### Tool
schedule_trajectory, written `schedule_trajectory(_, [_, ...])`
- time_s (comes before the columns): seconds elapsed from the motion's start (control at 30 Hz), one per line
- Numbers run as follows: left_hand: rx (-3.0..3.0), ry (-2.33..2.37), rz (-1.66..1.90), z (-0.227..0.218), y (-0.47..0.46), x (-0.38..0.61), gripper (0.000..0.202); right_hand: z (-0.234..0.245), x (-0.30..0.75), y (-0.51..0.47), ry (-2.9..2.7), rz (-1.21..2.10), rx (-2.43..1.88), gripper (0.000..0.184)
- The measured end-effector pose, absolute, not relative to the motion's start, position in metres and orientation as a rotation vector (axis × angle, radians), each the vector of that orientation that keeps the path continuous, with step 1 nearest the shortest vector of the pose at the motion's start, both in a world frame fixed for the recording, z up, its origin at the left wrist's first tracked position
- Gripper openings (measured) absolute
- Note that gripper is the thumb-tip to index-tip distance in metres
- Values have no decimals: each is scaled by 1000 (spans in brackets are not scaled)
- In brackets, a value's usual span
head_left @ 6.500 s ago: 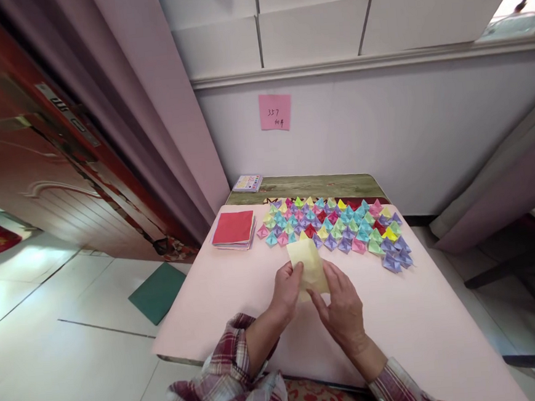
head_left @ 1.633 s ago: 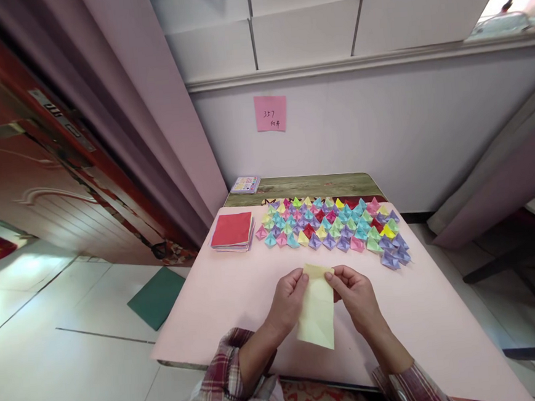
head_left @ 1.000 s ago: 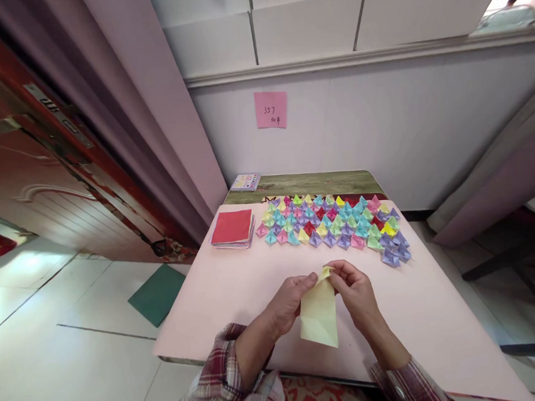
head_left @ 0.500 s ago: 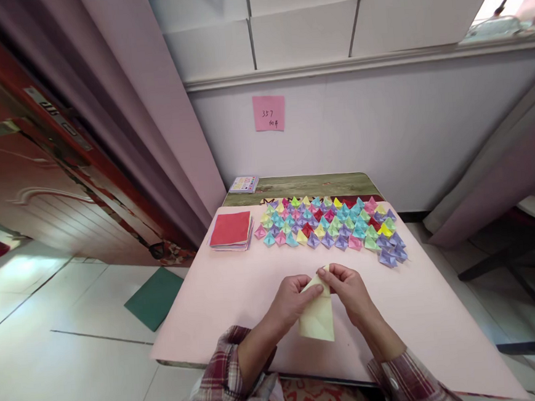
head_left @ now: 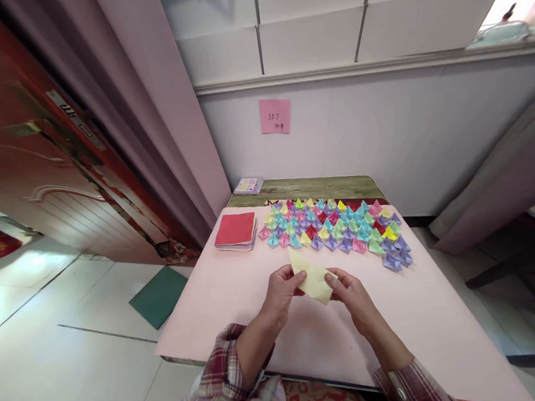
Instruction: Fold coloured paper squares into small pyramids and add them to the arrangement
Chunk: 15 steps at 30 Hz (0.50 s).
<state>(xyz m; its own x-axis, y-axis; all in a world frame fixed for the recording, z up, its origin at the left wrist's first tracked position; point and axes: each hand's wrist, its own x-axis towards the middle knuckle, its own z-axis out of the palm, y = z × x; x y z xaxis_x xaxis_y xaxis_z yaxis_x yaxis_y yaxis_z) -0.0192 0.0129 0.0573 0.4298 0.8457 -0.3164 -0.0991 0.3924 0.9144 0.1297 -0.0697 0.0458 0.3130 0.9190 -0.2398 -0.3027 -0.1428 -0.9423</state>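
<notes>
A pale yellow sheet of folding paper [head_left: 314, 278] is held up over the pink tabletop, with a pointed flap at its upper left. My left hand [head_left: 281, 292] pinches its left side, thumb on top. On the right edge, my right hand [head_left: 348, 290] grips it between thumb and fingers. Beyond my hands, rows of small folded paper pieces [head_left: 329, 226] in many colours stand close together. To their left lies a stack of square paper [head_left: 235, 229] with a red sheet on top.
The pink-covered table [head_left: 220, 303] has a green wood-look strip at its back, where a small printed packet [head_left: 248, 186] lies. A pink note [head_left: 275, 116] is stuck to the wall. On the floor at left is a green square [head_left: 159, 297], near a red door [head_left: 63, 198].
The yellow paper has been turned and lifted; its lower end no longer hangs toward me. My hands have moved apart to its two sides. The view has shifted slightly.
</notes>
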Motion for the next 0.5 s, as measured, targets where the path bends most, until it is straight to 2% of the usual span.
schedule_trajectory(0.13, [891, 895, 719, 60, 10, -17, 33, 42, 130, -76, -594, 1295, -1206, 46])
schedule_trajectory(0.37, [657, 721, 496, 66, 7, -18, 39, 55, 132, -72, -409, 1369, -1039, 38])
schedule_trajectory(0.5, [735, 700, 548, 67, 5, -20, 37, 60, 125, -71, -336, 1351, -1034, 35])
